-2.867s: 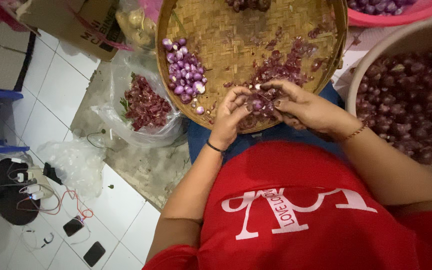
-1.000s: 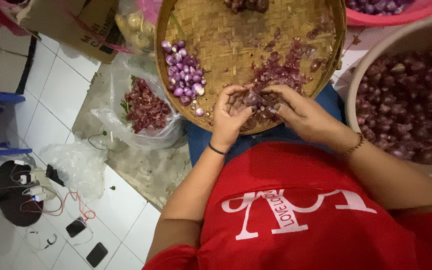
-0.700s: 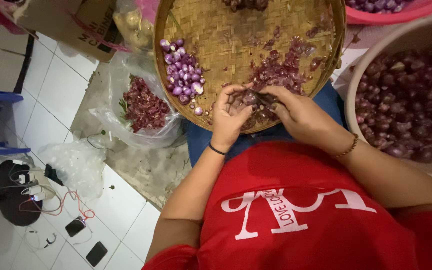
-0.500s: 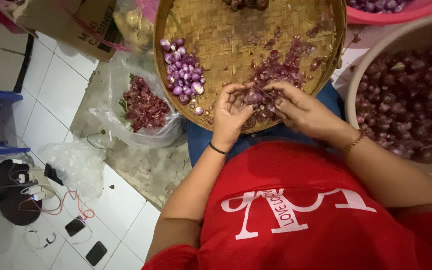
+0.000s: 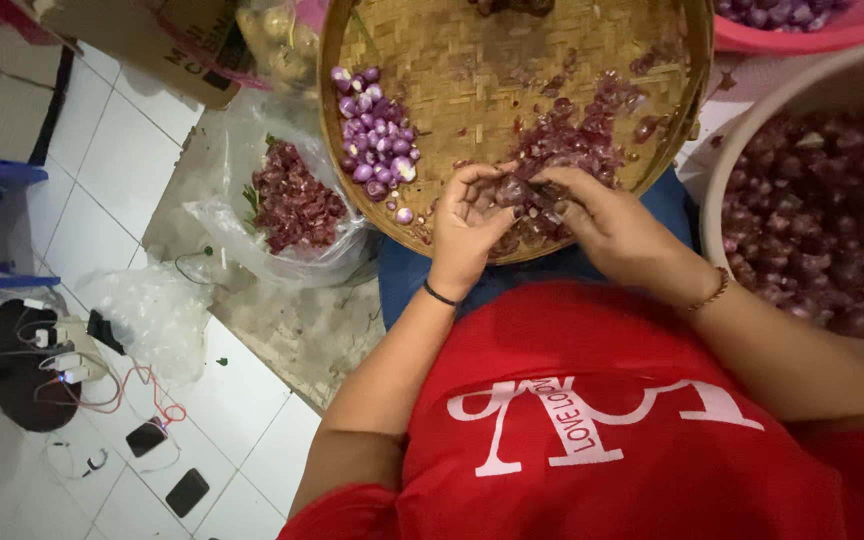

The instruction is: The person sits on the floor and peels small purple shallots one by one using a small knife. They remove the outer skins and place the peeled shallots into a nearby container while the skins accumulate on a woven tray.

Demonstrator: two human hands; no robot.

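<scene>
Holding a small shallot (image 5: 510,190) between both sets of fingertips, your left hand (image 5: 467,225) and right hand (image 5: 612,225) meet over the woven tray's (image 5: 452,70) near edge, beside a pile of skins (image 5: 567,150).

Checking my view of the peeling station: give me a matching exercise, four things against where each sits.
Things:
1. peeled shallots
2. loose skins
3. unpeeled shallots
4. shallot being peeled

Places:
A. in the clear plastic bag on the floor
B. between the left hand and the right hand
C. in the large pale tub at right
D. piled on the left of the woven tray

Pairs: 1-D, 2-A, 3-C, 4-B
</scene>
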